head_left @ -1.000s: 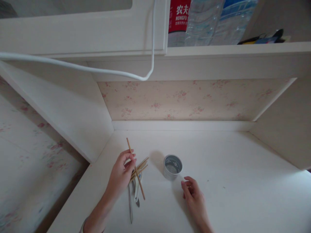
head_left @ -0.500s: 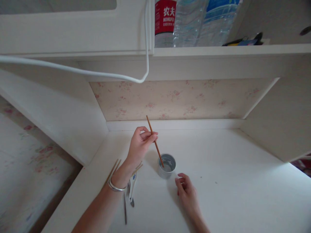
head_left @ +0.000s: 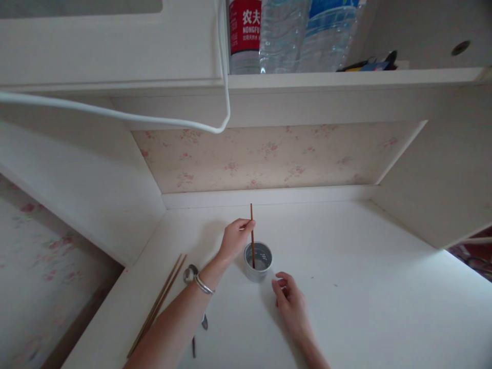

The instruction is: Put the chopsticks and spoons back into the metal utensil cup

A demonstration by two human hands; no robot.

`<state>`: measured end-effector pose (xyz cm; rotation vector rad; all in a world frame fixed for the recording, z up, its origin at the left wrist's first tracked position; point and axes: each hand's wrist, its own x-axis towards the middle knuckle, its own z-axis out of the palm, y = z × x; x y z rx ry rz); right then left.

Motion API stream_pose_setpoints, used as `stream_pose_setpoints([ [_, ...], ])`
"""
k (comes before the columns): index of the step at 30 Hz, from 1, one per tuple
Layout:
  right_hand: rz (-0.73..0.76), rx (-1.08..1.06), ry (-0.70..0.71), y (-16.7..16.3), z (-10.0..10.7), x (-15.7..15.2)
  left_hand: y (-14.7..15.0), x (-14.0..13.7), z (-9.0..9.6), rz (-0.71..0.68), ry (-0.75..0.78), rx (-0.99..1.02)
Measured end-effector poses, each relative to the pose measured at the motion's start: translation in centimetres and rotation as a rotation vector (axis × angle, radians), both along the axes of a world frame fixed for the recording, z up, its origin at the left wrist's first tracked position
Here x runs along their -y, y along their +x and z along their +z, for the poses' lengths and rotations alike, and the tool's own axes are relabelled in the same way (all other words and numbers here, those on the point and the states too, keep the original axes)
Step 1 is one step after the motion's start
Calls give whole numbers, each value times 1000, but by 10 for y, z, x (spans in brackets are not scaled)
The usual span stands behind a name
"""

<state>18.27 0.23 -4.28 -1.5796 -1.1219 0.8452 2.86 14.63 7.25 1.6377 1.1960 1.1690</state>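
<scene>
Between its thumb and fingers, my left hand (head_left: 235, 239) pinches a brown chopstick (head_left: 252, 239) that stands nearly upright. The chopstick's lower end is inside a round silver-grey metal cup (head_left: 256, 276), open at the top. To the right of the cup, my right hand (head_left: 291, 303) rests near the tabletop, loosely curled, thumb and fingers a little apart, holding nothing. It does not touch the cup. Left of my left forearm lie a pair of wooden chopsticks (head_left: 158, 302) and a metal spoon (head_left: 188, 274). My forearm partly hides other utensils there.
The white tabletop (head_left: 346, 328) carries a few tiny specks on the right. White side panels and a flowered back wall (head_left: 269, 154) enclose it. Overhead, a white cable (head_left: 154, 121) hangs in front of a shelf with plastic water bottles (head_left: 284, 38).
My left hand has moved right and lower, bringing the chopstick from a slant to nearly upright in the cup. My right hand keeps its pose. The view has shifted slightly.
</scene>
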Motion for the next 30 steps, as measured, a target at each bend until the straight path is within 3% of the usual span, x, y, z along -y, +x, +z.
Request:
stream_pose_setpoints([
  [7,25,32,-11,2,-4,0,-2,2,-6,-11,-39,-71],
  [17,20,29,-8,1,-6,0,-4,17,-12,-21,-178,34],
  [30,12,-5,-31,1,-4,5,-27,101,-59,56,-328,321],
])
